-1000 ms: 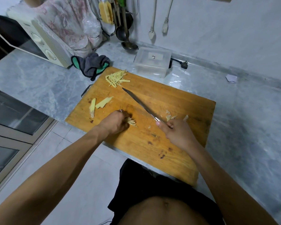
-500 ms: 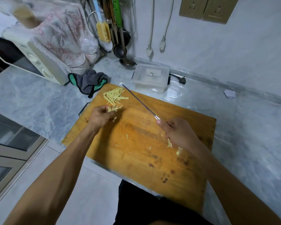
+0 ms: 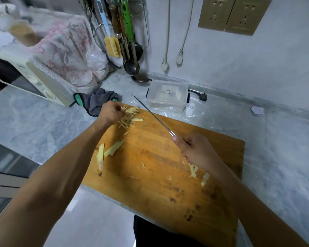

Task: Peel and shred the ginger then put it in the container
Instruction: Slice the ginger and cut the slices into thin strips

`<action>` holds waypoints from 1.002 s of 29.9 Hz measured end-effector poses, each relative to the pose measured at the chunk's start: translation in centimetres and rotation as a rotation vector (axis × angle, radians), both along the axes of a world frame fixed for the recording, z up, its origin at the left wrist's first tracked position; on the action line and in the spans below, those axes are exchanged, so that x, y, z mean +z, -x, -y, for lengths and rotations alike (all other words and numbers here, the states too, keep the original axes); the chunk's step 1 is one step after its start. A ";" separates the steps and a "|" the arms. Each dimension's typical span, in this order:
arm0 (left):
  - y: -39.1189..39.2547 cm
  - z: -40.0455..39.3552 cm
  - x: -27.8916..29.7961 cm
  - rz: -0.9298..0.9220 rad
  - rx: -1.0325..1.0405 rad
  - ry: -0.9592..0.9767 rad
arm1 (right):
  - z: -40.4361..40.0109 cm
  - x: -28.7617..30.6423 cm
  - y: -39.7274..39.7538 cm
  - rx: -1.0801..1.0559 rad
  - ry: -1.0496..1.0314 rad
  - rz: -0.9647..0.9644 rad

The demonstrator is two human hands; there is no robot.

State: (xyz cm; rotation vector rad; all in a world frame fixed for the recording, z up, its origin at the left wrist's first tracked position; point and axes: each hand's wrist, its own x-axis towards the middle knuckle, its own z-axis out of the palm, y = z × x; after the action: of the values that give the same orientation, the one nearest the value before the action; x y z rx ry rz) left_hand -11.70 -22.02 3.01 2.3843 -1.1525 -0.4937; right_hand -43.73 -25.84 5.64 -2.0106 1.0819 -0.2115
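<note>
Fresh shreds carried to the far corner pile; slicing paused

Left hand (image 3: 108, 112) has moved from mid-board up to the shred pile (image 3: 129, 116), fingers curled on a pinch of strands; right hand (image 3: 194, 148) grips the knife (image 3: 153, 115), blade raised off the cutting board (image 3: 159, 166). Two ginger slices (image 3: 107, 153) remain uncut; container (image 3: 167, 96) sits just beyond the board, not yet filled, so shredding is judged unfinished

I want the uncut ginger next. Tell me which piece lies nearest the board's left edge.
The long narrow slice, lying lengthwise by the cutting board's left edge; the wider slice sits to its right.
</note>
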 end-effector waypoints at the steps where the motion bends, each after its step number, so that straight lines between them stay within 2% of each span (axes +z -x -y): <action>1: -0.1 0.1 0.0 0.020 0.003 0.000 | -0.1 0.0 0.0 -0.001 -0.006 -0.002; 4: -0.5 0.3 0.0 0.040 -0.006 0.003 | -0.3 -0.3 0.2 -0.015 -0.023 0.004; 10: -1.4 0.2 0.0 -0.119 0.031 0.029 | -0.5 -0.5 0.7 -0.032 -0.036 0.002; 21: -0.4 -0.7 0.9 -0.140 0.051 0.119 | -0.6 -0.9 1.5 -0.030 -0.013 0.005; 25: 1.4 -2.4 0.3 -0.140 0.079 0.149 | -1.1 -0.9 2.1 -0.023 -0.070 -0.016; 27: 3.0 -4.0 -0.3 -0.097 0.029 0.122 | -1.5 -1.1 2.6 -0.033 -0.111 -0.021; 30: 6.5 -7.2 -1.5 -0.103 -0.181 0.011 | -2.3 -1.8 3.6 -0.045 -0.151 -0.014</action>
State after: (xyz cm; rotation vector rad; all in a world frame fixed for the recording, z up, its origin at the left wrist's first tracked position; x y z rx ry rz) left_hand -18.23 -14.86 1.51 2.2286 -1.3261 -0.6598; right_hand -47.30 -23.59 3.82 -1.8574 1.1196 -0.1350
